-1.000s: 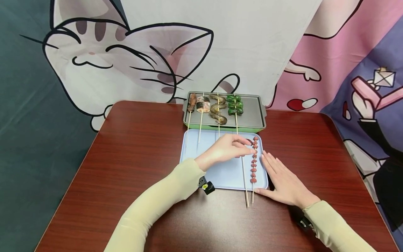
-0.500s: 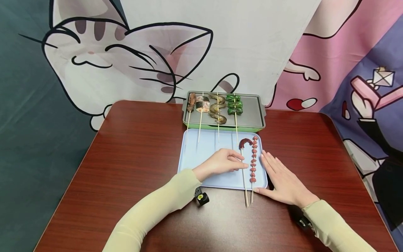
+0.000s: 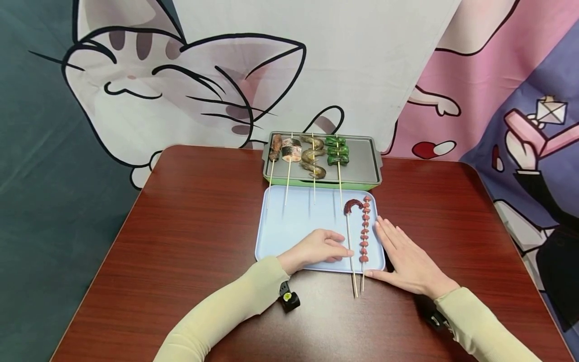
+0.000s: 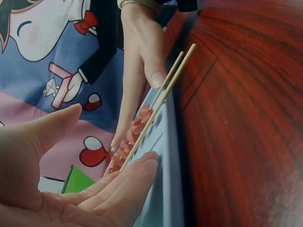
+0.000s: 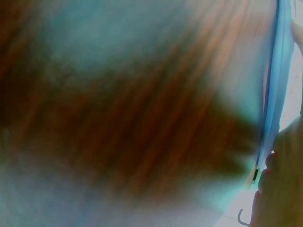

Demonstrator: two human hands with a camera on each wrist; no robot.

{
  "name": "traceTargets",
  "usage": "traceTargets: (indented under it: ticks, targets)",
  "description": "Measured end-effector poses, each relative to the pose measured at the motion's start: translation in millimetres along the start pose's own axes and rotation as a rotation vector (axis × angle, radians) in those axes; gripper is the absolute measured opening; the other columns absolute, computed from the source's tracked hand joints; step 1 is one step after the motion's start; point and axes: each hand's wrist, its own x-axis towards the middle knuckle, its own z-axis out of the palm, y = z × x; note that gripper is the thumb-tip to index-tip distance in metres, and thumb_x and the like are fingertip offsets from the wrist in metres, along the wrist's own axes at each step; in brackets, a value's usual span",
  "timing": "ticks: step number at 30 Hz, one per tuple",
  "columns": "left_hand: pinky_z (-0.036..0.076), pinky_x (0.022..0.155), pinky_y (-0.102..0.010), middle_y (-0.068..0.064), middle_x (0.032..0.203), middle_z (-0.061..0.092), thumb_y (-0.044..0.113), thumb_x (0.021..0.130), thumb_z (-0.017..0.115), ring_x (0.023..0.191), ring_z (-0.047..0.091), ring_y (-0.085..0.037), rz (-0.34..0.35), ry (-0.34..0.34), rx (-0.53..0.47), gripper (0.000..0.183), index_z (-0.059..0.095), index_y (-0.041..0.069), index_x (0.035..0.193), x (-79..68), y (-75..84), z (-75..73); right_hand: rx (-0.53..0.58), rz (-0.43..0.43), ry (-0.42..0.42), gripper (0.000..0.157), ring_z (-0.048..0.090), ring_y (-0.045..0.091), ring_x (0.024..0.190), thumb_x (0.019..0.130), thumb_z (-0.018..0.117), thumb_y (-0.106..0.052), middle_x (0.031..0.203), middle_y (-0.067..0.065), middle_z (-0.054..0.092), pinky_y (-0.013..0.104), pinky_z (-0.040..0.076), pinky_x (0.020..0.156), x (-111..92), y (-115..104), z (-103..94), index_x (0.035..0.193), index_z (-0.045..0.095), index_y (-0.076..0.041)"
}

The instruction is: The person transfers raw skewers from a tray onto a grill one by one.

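In the head view, a tentacle skewer (image 3: 352, 205), dark red and hooked at the top, lies on the blue tray (image 3: 285, 221). Beside it on the right is a skewer of small red pieces (image 3: 364, 244). Both sticks stick out past the tray's near edge. My left hand (image 3: 316, 249) is at the tentacle skewer's stick, over the tray; the left wrist view shows its thumb (image 4: 64, 123) spread well apart from the fingers (image 4: 128, 189), gripping nothing. My right hand (image 3: 409, 264) rests along the tray's right side, fingers straight, thumb at the near right corner.
Behind the tray stands a grey grill pan (image 3: 362, 161) with a green base. It holds a brown meat skewer (image 3: 275, 148), a thick round banded skewer (image 3: 291, 150), a shrimp skewer (image 3: 313, 158) and a green pepper skewer (image 3: 337, 151), sticks overhanging the tray. A printed cloth (image 3: 362, 60) hangs behind the table.
My left hand has moved from the tentacle at the top down the stick toward the near edge, uncovering the tentacle. The right hand, tray and skewers stay in place.
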Motion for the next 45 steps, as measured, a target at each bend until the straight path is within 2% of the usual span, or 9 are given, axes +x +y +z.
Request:
traceTargets:
  ticks: [7, 14, 24, 29, 35, 45]
  targets:
    - [0.062, 0.081, -0.033, -0.012, 0.1, 0.074, 0.016, 0.09, 0.08, 0.09, 0.073, -0.024, -0.014, -0.009, -0.019, 0.052, 0.06, -0.008, 0.132, 1.3, -2.7, 7.1, 0.003, 0.002, 0.014, 0.113, 0.022, 0.035, 0.151, 0.085, 0.067, -0.072, 0.166, 0.019, 0.02, 0.045, 0.016, 0.125, 0, 0, 0.5, 0.158, 0.026, 0.004]
    - [0.062, 0.081, -0.032, -0.011, 0.097, 0.075, 0.017, 0.091, 0.078, 0.089, 0.074, -0.024, -0.027, -0.046, -0.013, 0.054, 0.058, -0.008, 0.134, 5.9, -6.1, 11.9, 0.006, 0.0, 0.014, 0.113, 0.022, 0.036, 0.15, 0.085, 0.067, -0.072, 0.165, 0.019, 0.02, 0.046, 0.017, 0.124, 1, 0, 1.0, 0.158, 0.026, 0.004]
    - [0.063, 0.076, -0.033, -0.013, 0.091, 0.074, 0.008, 0.091, 0.077, 0.084, 0.074, -0.024, -0.028, -0.054, -0.081, 0.049, 0.057, -0.012, 0.131, 10.8, -8.5, 19.2, 0.008, 0.001, 0.012, 0.114, 0.021, 0.035, 0.151, 0.085, 0.066, -0.073, 0.166, 0.018, 0.019, 0.045, 0.016, 0.125, 0, 1, 2.0, 0.159, 0.025, 0.004]
    - [0.064, 0.073, -0.032, -0.011, 0.088, 0.074, -0.002, 0.088, 0.076, 0.078, 0.074, -0.023, -0.015, -0.014, -0.117, 0.044, 0.058, -0.01, 0.127, 9.9, -8.4, 20.1, 0.01, 0.0, 0.008, 0.113, 0.021, 0.035, 0.151, 0.086, 0.066, -0.072, 0.166, 0.019, 0.019, 0.046, 0.017, 0.124, 0, 1, 1.9, 0.159, 0.025, 0.004]
    - [0.064, 0.068, -0.031, -0.015, 0.087, 0.072, -0.012, 0.084, 0.075, 0.071, 0.073, -0.024, -0.015, 0.049, -0.179, 0.039, 0.061, -0.009, 0.121, 8.8, -9.1, 21.0, 0.011, 0.002, -0.002, 0.113, 0.021, 0.035, 0.151, 0.086, 0.065, -0.073, 0.166, 0.019, 0.019, 0.044, 0.015, 0.125, -1, 1, 1.5, 0.159, 0.024, 0.004]
    - [0.064, 0.066, -0.033, -0.014, 0.087, 0.071, -0.017, 0.086, 0.071, 0.065, 0.07, -0.021, -0.03, 0.012, -0.211, 0.044, 0.056, -0.009, 0.127, 0.8, -12.7, 22.2, 0.016, 0.003, 0.012, 0.113, 0.022, 0.037, 0.15, 0.085, 0.066, -0.072, 0.166, 0.019, 0.019, 0.044, 0.015, 0.125, 1, 0, 1.7, 0.159, 0.025, 0.004]
